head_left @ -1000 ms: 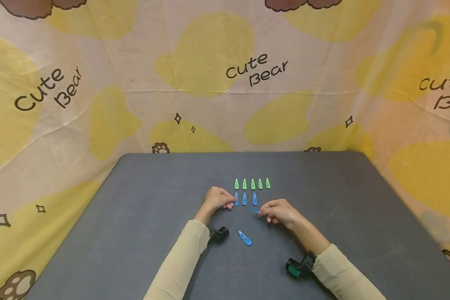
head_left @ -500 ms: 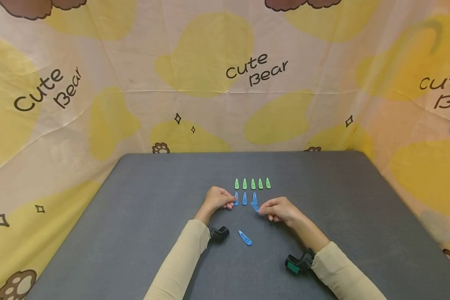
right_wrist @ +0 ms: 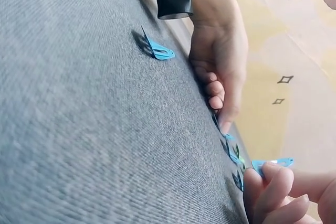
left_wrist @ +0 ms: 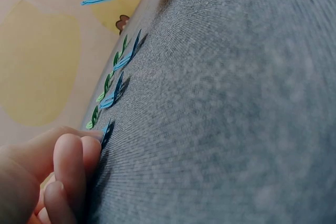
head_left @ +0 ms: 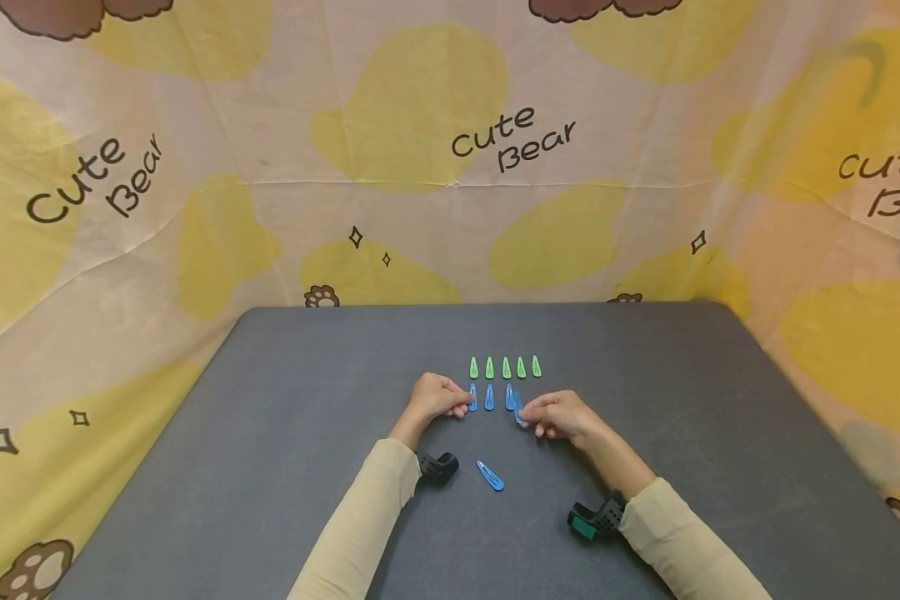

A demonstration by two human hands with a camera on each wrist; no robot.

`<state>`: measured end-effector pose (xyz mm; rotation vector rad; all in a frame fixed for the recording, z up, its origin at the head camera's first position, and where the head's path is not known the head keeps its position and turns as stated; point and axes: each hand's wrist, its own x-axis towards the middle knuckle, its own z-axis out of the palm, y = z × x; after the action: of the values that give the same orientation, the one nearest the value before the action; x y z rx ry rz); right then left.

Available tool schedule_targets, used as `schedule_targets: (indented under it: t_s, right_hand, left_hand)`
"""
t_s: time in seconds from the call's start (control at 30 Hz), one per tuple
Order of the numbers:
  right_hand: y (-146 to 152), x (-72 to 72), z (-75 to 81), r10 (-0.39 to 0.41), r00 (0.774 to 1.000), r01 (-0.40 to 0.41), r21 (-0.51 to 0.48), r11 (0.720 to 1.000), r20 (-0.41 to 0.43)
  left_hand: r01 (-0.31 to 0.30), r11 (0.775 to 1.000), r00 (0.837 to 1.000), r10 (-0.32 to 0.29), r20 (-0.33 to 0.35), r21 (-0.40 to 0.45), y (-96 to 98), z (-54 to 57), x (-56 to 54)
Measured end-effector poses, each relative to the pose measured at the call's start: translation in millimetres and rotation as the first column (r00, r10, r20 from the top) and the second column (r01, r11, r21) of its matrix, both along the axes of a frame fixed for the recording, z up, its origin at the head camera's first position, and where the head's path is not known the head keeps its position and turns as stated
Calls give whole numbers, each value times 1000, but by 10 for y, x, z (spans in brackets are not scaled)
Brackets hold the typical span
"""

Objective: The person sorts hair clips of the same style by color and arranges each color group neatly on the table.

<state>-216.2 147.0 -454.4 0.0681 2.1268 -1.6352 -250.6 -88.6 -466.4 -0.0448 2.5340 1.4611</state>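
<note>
My right hand (head_left: 562, 414) pinches a blue snap hair clip (right_wrist: 273, 163) between thumb and fingertip, raised off the table. This clip (head_left: 518, 407) points away from me, just right of a short row of blue clips. My left hand (head_left: 437, 397) has its thumb and index fingertips on the near end of the leftmost blue clip (head_left: 472, 397) in that row; its other fingers are curled. Two more blue clips, the middle one (head_left: 489, 397) and the right one (head_left: 509, 397), lie beside it. Behind them runs a row of several green hair clips (head_left: 506, 367).
A loose blue hair clip (head_left: 490, 476) lies slanted on the grey table (head_left: 270, 500), nearer me and between the forearms. Black cameras sit on the left wrist (head_left: 438, 468) and right wrist (head_left: 596, 518). A printed cloth (head_left: 420, 167) hangs behind the table.
The clip in my right hand has turned from pointing left to pointing away and come up beside the blue row. The right hand has moved slightly away from me; the left stays put.
</note>
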Motion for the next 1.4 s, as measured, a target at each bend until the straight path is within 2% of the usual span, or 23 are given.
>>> schedule_targets:
  t_s: [0.23,0.4,0.7,0.93,1.4]
  right_hand:
    - [17,-31,24,-2,1000,2,-13,1000,-2]
    - [-17,-77,24,-76,997,76,47,996,13]
    - [-29,-125,9,-124,992,124,105,987,-5]
    - [-11,-150,-45,-134,991,134,134,982,-7]
    - [-21,-167,-34,-159,987,158,172,972,-7]
  left_hand:
    - [-11,1000,1000,11,12,-19,-1,17,7]
    - [-12,1000,1000,13,15,-22,4,24,9]
    - [-11,1000,1000,11,18,-14,3,28,13]
    - [-10,1000,1000,10,22,-19,1,33,17]
    - [-10,1000,1000,10,24,13,7,23,12]
